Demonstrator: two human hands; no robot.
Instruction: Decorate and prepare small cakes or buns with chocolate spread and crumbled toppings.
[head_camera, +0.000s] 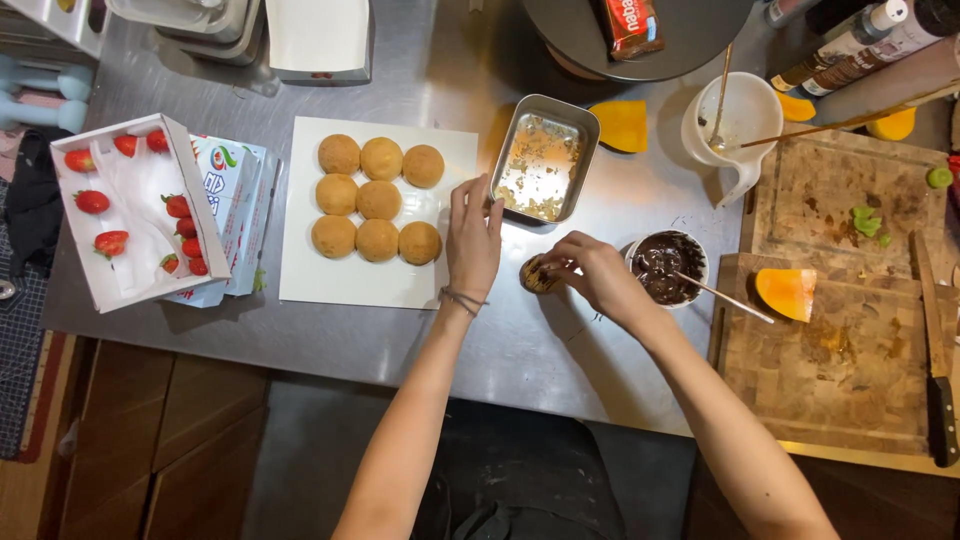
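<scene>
Steel tabletop (560, 350). White board (300, 270) carries eight round buns (378, 198). Left: open box of strawberries (135, 215). Right: wooden cutting boards (840, 360), orange squash wedge (788, 292), knife (935, 350), white jug (745, 125).

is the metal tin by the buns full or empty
Nearly empty: the metal tin shows its bare shiny bottom, with only scattered brown crumbs on it.

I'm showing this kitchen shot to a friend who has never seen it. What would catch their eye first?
Probably the round golden buns in rows on the white board at centre. Next, the red strawberries in the white box on the left. Then the hands: the right hand holds a small brown piece beside the chocolate bowl.
</scene>
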